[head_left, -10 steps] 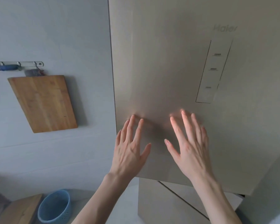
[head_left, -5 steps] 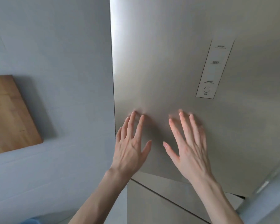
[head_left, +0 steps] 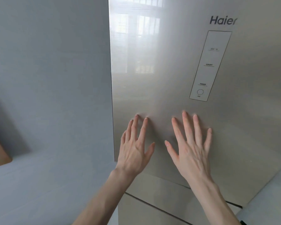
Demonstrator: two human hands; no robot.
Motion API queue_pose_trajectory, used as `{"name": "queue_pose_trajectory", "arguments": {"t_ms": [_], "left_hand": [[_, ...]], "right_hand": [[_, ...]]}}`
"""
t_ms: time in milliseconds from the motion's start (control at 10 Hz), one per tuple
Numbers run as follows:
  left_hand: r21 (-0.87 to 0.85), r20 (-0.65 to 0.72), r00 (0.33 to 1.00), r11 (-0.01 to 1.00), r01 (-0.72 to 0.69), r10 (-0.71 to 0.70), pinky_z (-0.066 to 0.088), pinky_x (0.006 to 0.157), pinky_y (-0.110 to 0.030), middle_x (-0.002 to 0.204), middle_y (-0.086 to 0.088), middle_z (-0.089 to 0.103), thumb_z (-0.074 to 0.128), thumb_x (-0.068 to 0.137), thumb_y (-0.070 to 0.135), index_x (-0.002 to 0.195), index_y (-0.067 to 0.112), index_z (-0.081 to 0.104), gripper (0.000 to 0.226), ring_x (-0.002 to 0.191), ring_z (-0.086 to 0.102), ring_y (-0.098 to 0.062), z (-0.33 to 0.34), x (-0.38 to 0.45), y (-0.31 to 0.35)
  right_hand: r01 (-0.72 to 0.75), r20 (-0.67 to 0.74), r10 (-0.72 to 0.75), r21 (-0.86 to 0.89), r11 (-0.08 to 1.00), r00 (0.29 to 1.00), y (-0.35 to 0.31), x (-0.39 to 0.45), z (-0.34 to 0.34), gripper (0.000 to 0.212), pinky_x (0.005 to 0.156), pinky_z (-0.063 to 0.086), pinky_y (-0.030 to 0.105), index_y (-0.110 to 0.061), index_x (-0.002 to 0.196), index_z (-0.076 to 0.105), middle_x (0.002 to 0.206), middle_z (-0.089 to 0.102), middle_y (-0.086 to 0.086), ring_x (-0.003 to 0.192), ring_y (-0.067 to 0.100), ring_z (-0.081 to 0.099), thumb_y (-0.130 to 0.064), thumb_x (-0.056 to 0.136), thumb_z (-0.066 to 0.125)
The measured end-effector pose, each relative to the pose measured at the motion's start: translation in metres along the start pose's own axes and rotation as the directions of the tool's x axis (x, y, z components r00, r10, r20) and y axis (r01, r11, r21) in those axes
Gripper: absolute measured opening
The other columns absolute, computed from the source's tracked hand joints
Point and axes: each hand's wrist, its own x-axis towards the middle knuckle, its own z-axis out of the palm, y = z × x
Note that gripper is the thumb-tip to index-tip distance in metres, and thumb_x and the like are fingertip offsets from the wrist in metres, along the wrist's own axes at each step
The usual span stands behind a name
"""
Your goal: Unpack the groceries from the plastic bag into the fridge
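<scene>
Both hands, left hand and right hand, press flat with spread fingers, gripping nothing, on the fridge door; closing it seems the step, probably one firm push next.

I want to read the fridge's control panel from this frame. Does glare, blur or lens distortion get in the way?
Head view: a bright window reflection washes the fridge door upper left, clear of the control panel; the Haier logo reads sharply, the panel's small labels are too tiny to read; wide-angle distortion tilts the panel; both flat hands, left hand and right hand, cast soft shadows.
</scene>
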Motion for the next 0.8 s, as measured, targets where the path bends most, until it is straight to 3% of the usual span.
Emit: {"name": "queue_pose_trajectory", "arguments": {"t_ms": [300,500,800], "left_hand": [[-0.033,0.004,1.000,0.999,-0.019,0.019,0.028,0.124,-0.042,0.174,-0.003,0.001,0.051,0.100,0.053,0.165,0.034,-0.005,0.087,0.160,0.008,-0.025,0.008,0.017,-0.009],[-0.019,-0.026,0.999,0.999,-0.030,0.029,0.027,0.124,-0.041,0.172,0.001,0.019,0.047,0.101,0.055,0.165,0.026,0.014,0.077,0.158,0.017,-0.022,-0.006,0.013,-0.020],[0.097,-0.113,0.992,0.993,0.059,-0.048,0.034,0.120,-0.048,0.158,-0.002,0.047,0.046,0.101,0.054,0.154,0.018,0.043,0.064,0.150,0.037,-0.025,-0.057,-0.027,-0.032]], "right_hand": [[-0.035,0.025,0.037,-0.062,0.997,0.999,-0.005,0.009,0.013,0.080,0.121,0.014,0.068,-0.028,0.165,0.011,0.174,0.001,0.003,0.160,0.031,0.000,-0.059,0.099,0.043],[-0.020,0.008,0.020,-0.004,1.000,1.000,-0.005,0.007,0.004,0.078,0.124,0.016,0.060,-0.022,0.164,0.021,0.173,0.006,0.004,0.160,0.030,0.005,-0.058,0.100,0.046],[0.010,-0.146,0.040,0.329,0.944,0.989,-0.021,0.003,-0.025,0.064,0.120,0.032,0.051,-0.013,0.150,0.049,0.153,0.051,0.007,0.147,0.031,0.042,-0.053,0.100,0.052]]}}
